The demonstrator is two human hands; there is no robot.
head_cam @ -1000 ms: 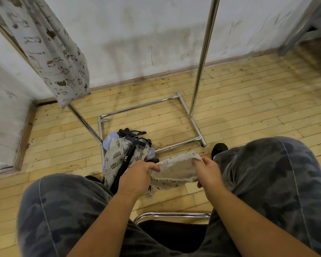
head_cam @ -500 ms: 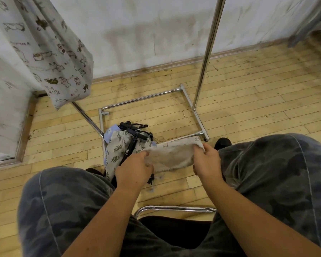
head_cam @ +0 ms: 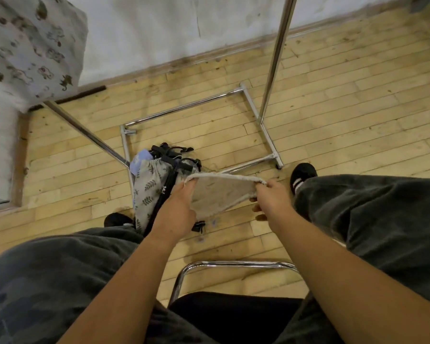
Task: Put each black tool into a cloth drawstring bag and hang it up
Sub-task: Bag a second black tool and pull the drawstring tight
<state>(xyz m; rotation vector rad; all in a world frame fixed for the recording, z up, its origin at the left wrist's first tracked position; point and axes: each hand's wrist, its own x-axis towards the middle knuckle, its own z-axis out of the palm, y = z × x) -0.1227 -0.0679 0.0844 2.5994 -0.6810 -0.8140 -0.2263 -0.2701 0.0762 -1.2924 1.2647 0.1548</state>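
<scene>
Cloth bag (head_cam: 221, 194), pale and flat, is held up over the wooden floor (head_cam: 333, 108), stretched between two hands. Its left edge is gripped by the left hand (head_cam: 179, 212), with fingers curled round it. Its right corner is pinched by the right hand (head_cam: 271, 197). Black tools (head_cam: 169, 155) are piled on the floor just behind, beside a leaf-print bag (head_cam: 147, 187).

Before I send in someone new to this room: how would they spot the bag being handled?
Find the chrome rack base on the floor; a heap of bags lies at its near left corner. Just right of that, the left hand and right hand pinch a pale cloth bag stretched between them. Unlike the leaf-print bag in the heap, it is off the floor.
</scene>
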